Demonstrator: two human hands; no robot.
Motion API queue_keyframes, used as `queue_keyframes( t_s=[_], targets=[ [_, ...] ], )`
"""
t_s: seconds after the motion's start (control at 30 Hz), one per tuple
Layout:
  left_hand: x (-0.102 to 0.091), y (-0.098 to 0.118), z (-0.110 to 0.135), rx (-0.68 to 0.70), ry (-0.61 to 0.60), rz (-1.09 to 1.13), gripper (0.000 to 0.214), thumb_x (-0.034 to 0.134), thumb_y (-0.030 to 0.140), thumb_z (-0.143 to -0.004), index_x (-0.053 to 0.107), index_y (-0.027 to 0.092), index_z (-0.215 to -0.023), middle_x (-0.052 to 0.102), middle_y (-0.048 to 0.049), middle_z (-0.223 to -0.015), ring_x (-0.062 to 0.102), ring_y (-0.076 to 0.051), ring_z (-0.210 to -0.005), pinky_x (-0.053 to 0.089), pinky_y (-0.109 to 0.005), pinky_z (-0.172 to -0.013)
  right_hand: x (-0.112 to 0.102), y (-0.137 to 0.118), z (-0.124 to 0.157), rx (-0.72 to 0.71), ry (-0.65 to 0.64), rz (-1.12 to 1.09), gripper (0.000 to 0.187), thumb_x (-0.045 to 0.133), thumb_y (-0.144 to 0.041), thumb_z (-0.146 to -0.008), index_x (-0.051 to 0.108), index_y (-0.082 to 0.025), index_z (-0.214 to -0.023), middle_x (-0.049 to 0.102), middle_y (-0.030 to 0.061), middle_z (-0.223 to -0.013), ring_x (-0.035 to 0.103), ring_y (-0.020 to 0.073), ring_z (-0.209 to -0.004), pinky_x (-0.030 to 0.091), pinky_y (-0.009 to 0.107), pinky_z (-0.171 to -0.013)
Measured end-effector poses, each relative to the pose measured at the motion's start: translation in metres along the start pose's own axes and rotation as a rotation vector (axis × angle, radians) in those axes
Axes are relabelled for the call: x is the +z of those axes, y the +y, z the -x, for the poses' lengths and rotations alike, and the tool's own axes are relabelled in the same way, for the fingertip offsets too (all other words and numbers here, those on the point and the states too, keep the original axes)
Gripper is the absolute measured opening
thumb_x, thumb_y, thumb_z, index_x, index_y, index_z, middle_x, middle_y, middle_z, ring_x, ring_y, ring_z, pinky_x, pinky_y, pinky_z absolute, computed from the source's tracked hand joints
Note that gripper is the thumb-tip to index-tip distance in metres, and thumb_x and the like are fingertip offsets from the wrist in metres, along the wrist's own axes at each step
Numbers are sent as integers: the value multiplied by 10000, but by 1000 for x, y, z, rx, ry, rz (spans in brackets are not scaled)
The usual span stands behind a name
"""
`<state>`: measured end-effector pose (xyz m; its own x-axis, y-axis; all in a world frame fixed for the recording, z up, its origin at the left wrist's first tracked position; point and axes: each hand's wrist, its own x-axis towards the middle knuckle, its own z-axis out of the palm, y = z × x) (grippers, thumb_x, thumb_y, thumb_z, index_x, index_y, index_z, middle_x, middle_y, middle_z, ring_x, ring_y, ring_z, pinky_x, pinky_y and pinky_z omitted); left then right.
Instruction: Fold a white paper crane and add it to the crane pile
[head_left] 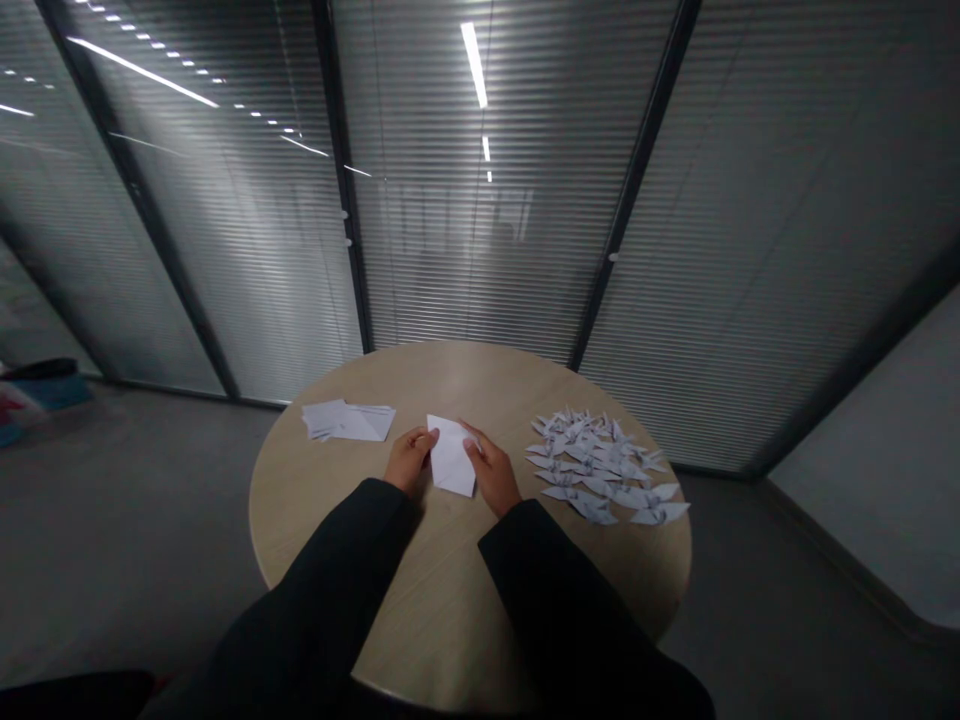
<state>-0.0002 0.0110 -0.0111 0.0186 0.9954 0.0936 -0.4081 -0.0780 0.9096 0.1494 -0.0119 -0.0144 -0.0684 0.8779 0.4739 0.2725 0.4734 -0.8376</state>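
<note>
Black sleeves (322,585), creased white paper (451,456)

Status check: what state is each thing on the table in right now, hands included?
Left hand: at the sheet's left edge, fingertips on it.
Right hand: at the sheet's right edge, fingers on it.
Folded white paper sheet: creased to a point, held between both hands.
Loose white paper sheets: fanned in a low stack, untouched.
Origami paper cranes: folded, lying in a loose pile.
Round wooden table: bearing all of these.
</note>
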Motion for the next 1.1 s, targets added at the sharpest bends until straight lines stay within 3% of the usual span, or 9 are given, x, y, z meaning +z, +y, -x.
queue_keyframes(
  t_s=[0.1,0.43,0.57,0.77,1.1],
  targets=[
    [-1,1,-1,-29,38,20,278,777,344,-575,651,117,-676,633,-30,-579,566,-128,-518,426,-241,-523,-1,-5,0,-39,-10,-24,354,437,-344,-908,602,-276,-1214,599,7,-1282,542,199,-1195,412,370,-1032],
    [-2,5,-1,-19,76,7,294,784,334,-562,645,99,-672,630,-38,-561,554,-119,-477,415,-233,-482,-3,-16,5,-137,-156,8,477,379,-119,-837,597,-268,-1234,600,-29,-1273,545,163,-1199,394,345,-1063],
    [0,8,1,-22,90,14,385,814,340,-537,651,117,-804,654,-31,-595,586,-141,-498,447,-250,-501,-4,-19,5,-103,-140,44,452,390,-151,-865,580,-288,-1251,600,-31,-1272,555,177,-1186,412,366,-1043],
    [1,7,1,-18,86,23,387,831,377,-515,631,119,-724,641,-20,-579,574,-123,-491,447,-240,-504,-3,-17,5,-43,-98,88,394,428,-276,-915,538,-291,-1294,619,-4,-1252,618,204,-1079,479,362,-946],
    [-3,4,-2,-39,53,63,328,800,375,-556,600,122,-618,592,-8,-513,521,-100,-439,396,-221,-459,-3,-15,5,-207,-148,112,458,382,-122,-858,596,-262,-1238,611,-1,-1262,567,178,-1169,421,347,-1034]
  ],
)
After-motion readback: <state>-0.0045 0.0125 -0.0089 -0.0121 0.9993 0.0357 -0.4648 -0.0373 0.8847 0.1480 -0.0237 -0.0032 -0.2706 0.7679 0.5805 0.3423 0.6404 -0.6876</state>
